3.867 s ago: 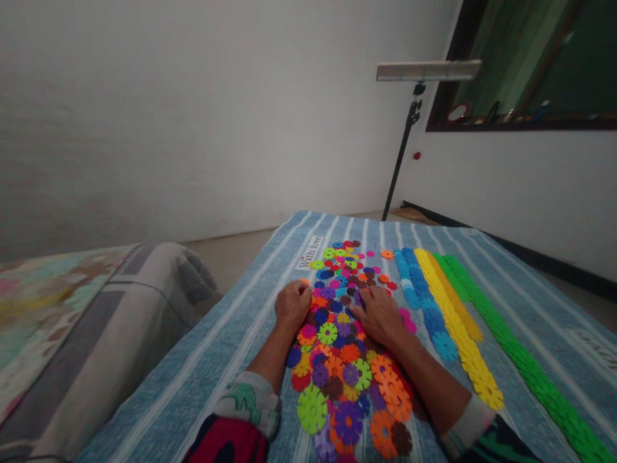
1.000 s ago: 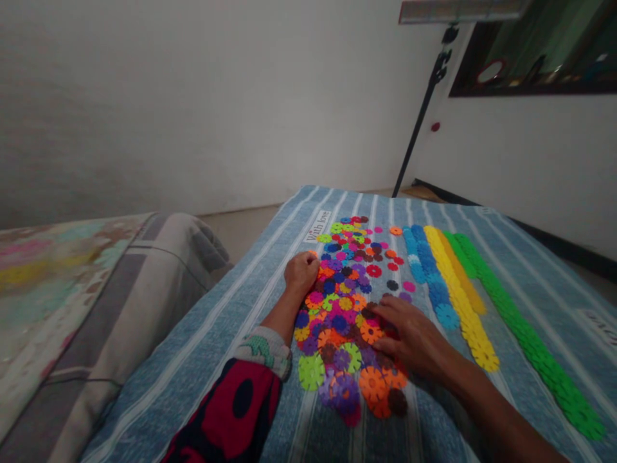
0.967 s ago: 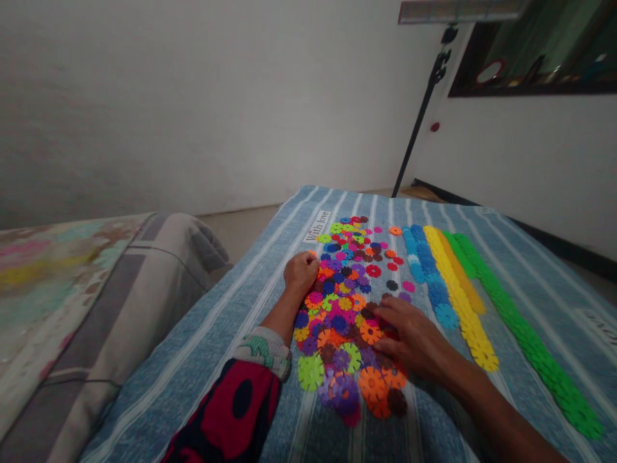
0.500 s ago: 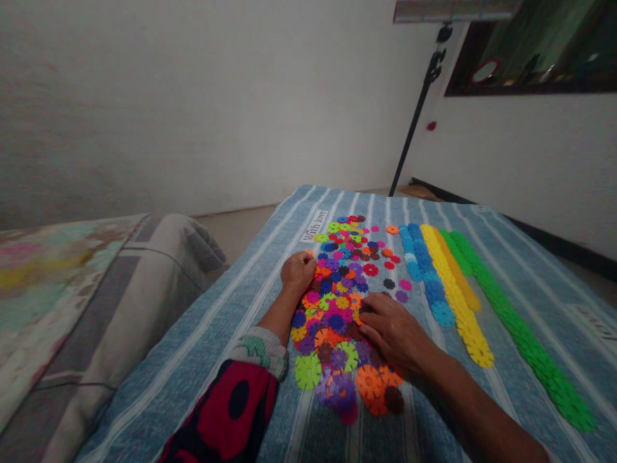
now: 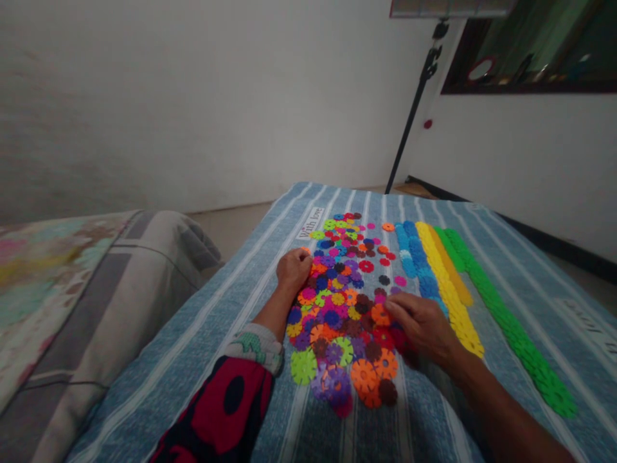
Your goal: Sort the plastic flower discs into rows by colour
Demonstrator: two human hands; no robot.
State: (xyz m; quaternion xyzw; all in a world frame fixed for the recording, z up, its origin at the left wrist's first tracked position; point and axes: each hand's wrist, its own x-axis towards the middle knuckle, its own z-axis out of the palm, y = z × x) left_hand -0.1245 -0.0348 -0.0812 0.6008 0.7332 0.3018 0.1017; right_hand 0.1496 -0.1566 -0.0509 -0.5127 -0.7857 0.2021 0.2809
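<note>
A loose pile of flower-shaped plastic discs (image 5: 331, 317) in many colours spreads over the striped cloth (image 5: 231, 302). My right hand (image 5: 424, 325) is at the pile's right edge, thumb and forefinger pinched on an orange disc (image 5: 380, 315). Its other fingers curl under, partly hidden, near some dark red discs. On the pile's far left side rests my left hand (image 5: 294, 269), closed, with its fingertips against the discs. An orange bit (image 5: 305, 249) shows just behind its fingers; what this hand holds, if anything, is hidden.
Right of the pile lie overlapping rows of discs: a blue row (image 5: 420, 257), a yellow row (image 5: 448, 292) and a long green row (image 5: 511, 328). A lone orange disc (image 5: 388, 227) sits near the blue row. Left stands a surface under a grey cover (image 5: 159, 270). A black stand (image 5: 409, 122) rises behind.
My right hand has moved right from over the pile and now pinches an orange disc at its edge. Dark discs it covered are visible. My left hand has stayed in place.
</note>
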